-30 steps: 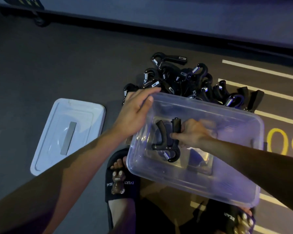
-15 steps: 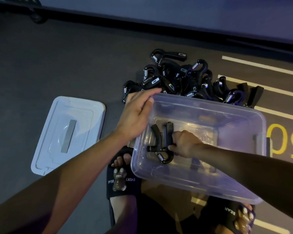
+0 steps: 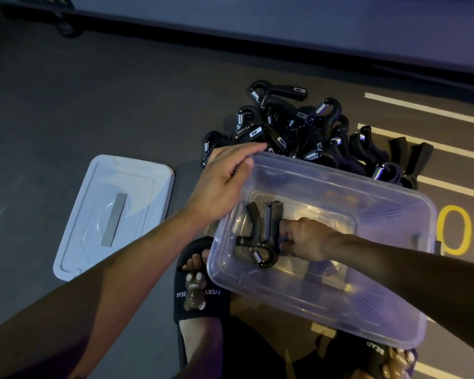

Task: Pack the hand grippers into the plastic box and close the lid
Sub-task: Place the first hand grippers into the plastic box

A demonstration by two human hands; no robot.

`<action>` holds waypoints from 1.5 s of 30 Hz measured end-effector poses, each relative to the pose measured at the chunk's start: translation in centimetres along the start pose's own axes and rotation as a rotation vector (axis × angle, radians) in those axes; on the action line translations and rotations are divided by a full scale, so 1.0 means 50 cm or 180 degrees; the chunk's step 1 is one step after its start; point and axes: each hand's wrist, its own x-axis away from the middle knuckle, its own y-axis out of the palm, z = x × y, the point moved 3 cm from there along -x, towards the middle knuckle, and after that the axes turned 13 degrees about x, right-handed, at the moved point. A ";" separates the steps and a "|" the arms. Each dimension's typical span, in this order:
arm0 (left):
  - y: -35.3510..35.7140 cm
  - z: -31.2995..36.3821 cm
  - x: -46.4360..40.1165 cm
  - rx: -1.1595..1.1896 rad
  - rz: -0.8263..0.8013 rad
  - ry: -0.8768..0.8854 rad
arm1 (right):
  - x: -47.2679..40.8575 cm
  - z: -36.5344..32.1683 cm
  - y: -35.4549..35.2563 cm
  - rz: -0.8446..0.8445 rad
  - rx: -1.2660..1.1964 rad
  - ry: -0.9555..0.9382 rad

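Hands: right hand pinches a hand gripper inside the plastic box; left hand grips its rim.

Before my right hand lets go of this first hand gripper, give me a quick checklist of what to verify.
1. Hand gripper inside the plastic box, near its left end: ok.
2. Resting flat on the box floor: cannot tell.
3. Right hand holds it at the handle side: ok.
4. Left hand grips the box's far left corner, steadying it: ok.
5. Pile of hand grippers waiting just behind the box: ok.
6. Lid off, lying left of the box: ok.
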 end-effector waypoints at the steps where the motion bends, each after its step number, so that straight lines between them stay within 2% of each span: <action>1: -0.007 -0.006 -0.004 0.0056 0.0051 0.0014 | -0.001 0.005 -0.003 -0.0020 0.0004 -0.0001; 5: -0.080 -0.068 -0.042 0.0282 0.0612 -0.0404 | -0.012 0.029 -0.017 0.0122 -0.0115 0.0016; 7: -0.104 -0.089 -0.053 -0.0241 0.0263 -0.0530 | -0.013 0.036 -0.024 0.0159 -0.0160 0.0022; 9: -0.103 -0.093 -0.056 -0.0743 -0.0294 -0.0353 | -0.014 0.039 -0.028 0.0163 -0.0164 0.0015; 11: -0.090 -0.094 -0.062 -0.0957 -0.0607 -0.0126 | -0.014 0.039 -0.029 0.0161 -0.0185 0.0011; 17: -0.061 -0.090 -0.075 -0.1567 -0.0619 -0.0078 | -0.015 0.024 -0.033 0.0200 -0.0209 -0.0108; 23: -0.091 -0.096 -0.064 -0.1489 -0.0131 -0.0204 | 0.002 0.013 -0.052 0.0400 -0.0286 -0.0216; 27: -0.119 -0.067 -0.050 -0.1092 0.0177 -0.0253 | 0.025 -0.001 -0.088 0.0606 -0.0425 -0.0242; 30: -0.158 -0.032 -0.040 -0.0670 0.0533 -0.0361 | 0.056 -0.011 -0.127 0.0884 -0.0901 -0.0324; 32: -0.184 0.006 -0.033 0.0072 0.0820 -0.0432 | 0.084 -0.020 -0.159 0.1053 -0.1288 -0.0485; 35: -0.210 0.086 -0.023 0.0989 0.1168 -0.0179 | 0.123 -0.047 -0.207 0.1254 -0.1864 -0.0700; 39: -0.210 0.151 -0.007 0.1554 0.1086 0.0115 | 0.166 -0.070 -0.256 0.1295 -0.3095 -0.0694; 42: -0.184 0.172 0.015 0.1403 0.0702 0.0278 | 0.183 -0.071 -0.273 0.1171 -0.3952 -0.0564; 45: -0.146 0.193 0.033 0.0385 -0.0017 0.0769 | 0.187 -0.062 -0.273 0.1045 -0.4521 -0.0251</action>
